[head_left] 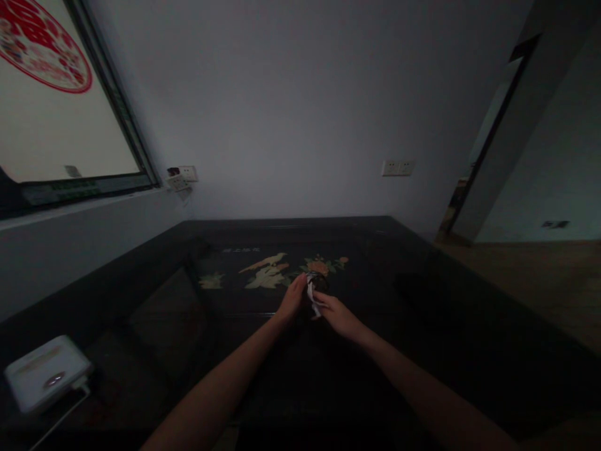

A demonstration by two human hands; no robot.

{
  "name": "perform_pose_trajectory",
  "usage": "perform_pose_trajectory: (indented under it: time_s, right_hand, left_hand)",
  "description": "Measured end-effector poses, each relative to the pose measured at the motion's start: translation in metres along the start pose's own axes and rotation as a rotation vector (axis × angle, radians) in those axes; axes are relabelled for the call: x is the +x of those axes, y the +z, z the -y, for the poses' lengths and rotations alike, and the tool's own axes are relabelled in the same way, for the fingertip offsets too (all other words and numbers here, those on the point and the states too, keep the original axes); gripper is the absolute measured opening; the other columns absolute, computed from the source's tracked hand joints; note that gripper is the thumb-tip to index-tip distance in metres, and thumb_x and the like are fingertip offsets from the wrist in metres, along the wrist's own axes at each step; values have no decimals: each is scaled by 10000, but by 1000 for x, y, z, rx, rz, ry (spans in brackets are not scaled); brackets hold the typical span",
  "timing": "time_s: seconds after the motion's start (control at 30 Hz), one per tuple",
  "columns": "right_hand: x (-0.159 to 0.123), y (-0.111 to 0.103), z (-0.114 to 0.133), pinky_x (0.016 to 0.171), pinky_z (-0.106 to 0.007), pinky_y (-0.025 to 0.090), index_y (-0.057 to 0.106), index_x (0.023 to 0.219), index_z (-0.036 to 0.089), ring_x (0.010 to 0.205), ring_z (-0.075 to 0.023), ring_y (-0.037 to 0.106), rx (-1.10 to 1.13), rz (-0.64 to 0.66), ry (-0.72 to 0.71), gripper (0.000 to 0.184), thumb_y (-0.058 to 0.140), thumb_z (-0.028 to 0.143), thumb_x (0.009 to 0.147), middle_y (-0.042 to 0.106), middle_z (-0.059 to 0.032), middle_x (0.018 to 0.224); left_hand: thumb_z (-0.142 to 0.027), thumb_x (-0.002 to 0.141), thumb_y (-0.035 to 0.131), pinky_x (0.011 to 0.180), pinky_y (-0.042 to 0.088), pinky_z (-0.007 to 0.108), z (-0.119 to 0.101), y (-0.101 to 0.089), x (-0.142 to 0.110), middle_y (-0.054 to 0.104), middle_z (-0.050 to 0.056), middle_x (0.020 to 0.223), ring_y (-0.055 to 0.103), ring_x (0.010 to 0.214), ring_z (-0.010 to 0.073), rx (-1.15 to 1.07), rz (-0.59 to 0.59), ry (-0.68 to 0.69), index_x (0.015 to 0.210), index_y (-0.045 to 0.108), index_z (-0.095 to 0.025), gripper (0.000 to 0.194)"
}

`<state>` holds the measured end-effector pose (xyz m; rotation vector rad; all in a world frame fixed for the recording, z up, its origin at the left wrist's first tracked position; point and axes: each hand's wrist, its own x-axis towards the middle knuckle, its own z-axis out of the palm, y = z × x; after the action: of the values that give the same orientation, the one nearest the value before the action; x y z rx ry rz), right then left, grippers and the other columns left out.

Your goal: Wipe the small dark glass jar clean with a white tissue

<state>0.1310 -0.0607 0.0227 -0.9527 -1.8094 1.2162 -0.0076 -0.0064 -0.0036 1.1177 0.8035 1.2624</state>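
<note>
Both hands meet over the middle of a dark glossy table (300, 369). My left hand (292, 299) is closed on the left side of a small dark object with a rounded outline (321, 282), too dim to name. A crumpled white tissue or cloth (312, 298) lies between the hands, against the dark object. My right hand (340, 315) closes on the white piece from the right, its fingers pressed to it. Fingertips of both hands are partly hidden.
A white box-shaped device (47, 369) with a white cable stands at the table's left front. Bird and flower decoration (265, 272) marks the tabletop. Behind is a wall with a double socket (398, 168); a plugged socket (183, 178) is near the window at left.
</note>
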Motion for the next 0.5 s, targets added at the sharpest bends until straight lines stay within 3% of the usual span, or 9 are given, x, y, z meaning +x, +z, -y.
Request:
perform_pose_trajectory:
  time_s: [0.07, 0.13, 0.33, 0.5]
  right_hand:
    - [2, 4, -3, 834, -396, 554, 460, 1351, 235, 1085, -223, 604, 180, -17, 56, 598, 405, 74, 778, 557, -57, 1325]
    - [1, 6, -4, 847, -394, 549, 435, 1368, 234, 1109, -221, 591, 192, -39, 66, 604, 414, 80, 785, 540, -59, 1344]
    - [-5, -11, 7, 1045, -410, 394, 550, 1285, 226, 1218, -227, 527, -387, -9, -149, 529, 424, 42, 805, 580, -53, 1318]
    - [-7, -21, 10, 1086, -410, 338, 553, 1283, 239, 1303, -202, 442, -817, -25, -197, 548, 384, 5, 817, 541, -49, 1357]
  left_hand:
    - [-629, 718, 610, 605, 401, 232, 1, 0, 1, 614, 3, 741, 530, 643, 126, -4, -6, 8, 897, 620, -142, 519]
    - [-631, 708, 618, 608, 401, 228, 2, 0, 2, 610, -1, 744, 526, 648, 123, -12, -13, 12, 890, 615, -146, 519]
    - [-637, 702, 622, 670, 442, 256, 0, 2, 2, 652, 40, 841, 580, 731, 157, -42, 4, -10, 940, 625, -150, 542]
    - [-653, 693, 619, 659, 456, 264, -1, 3, 1, 668, 63, 865, 599, 743, 173, -44, -3, -40, 972, 635, -144, 580]
